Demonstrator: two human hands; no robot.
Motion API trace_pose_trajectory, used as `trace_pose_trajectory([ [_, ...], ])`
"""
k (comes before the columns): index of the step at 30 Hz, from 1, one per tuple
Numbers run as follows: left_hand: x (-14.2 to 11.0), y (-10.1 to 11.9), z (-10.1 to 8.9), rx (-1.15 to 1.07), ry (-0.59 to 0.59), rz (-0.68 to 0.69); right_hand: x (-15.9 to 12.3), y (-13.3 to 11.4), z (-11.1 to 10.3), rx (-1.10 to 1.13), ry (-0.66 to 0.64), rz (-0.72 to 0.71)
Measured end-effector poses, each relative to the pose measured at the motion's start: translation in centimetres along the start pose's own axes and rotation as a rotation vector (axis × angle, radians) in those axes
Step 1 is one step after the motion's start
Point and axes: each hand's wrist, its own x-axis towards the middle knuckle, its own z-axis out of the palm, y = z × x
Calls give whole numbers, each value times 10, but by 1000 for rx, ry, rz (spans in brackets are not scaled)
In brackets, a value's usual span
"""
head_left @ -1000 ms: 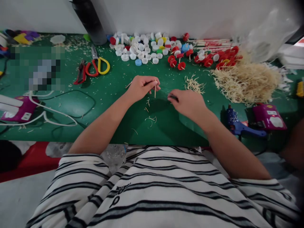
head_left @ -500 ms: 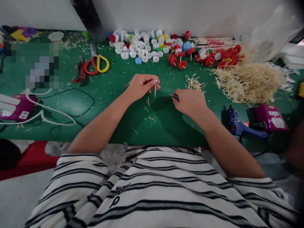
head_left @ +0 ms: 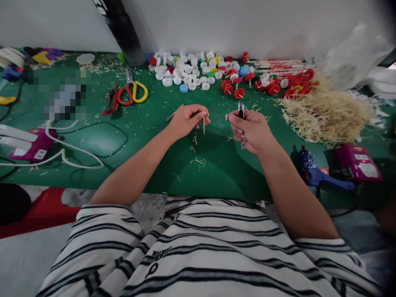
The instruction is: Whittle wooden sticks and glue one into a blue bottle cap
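Observation:
My left hand (head_left: 187, 120) is closed, pinching a thin wooden stick (head_left: 203, 126) upright between thumb and fingers. Behind its wrist the end of another thin stick (head_left: 175, 113) shows. Across from it, my right hand (head_left: 252, 128) is wrapped round a slim black and silver utility knife (head_left: 241, 110), whose lower end pokes out below the fingers. A small pale piece (head_left: 227, 117) shows at the right thumb tip; what it is I cannot make out. Curled wood shavings (head_left: 198, 161) lie on the green table (head_left: 216, 177) below the left hand.
Bottle caps (head_left: 187, 70) and red caps on sticks (head_left: 227, 87) lie at the back. Scissors (head_left: 136, 91) and red-handled pliers (head_left: 111, 101) are left. A shavings heap (head_left: 328, 111), blue glue gun (head_left: 318, 175) and purple power socket (head_left: 359, 163) are right. A dark bottle (head_left: 126, 37) stands behind.
My right hand has turned, so the knife now stands upright in its fingers instead of pointing at the stick. The left hand keeps its pinch on the stick. The view has shifted slightly.

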Motion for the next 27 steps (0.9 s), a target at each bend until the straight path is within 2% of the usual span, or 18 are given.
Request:
trace_pose_trajectory([
  [7,-5,8,5,-42,10,25,-1,6,8,94,-8,36],
  [12,-11,17,15,-114,-15,70,0,11,10,109,-37,30],
  [17,-16,18,28,-157,14,-8,1,12,10,61,-30,9],
  [21,-16,19,31,-146,53,-51,-1,12,12,36,-24,-8],
  [27,-17,21,32,-112,8,-84,0,13,14,-21,-33,-5],
])
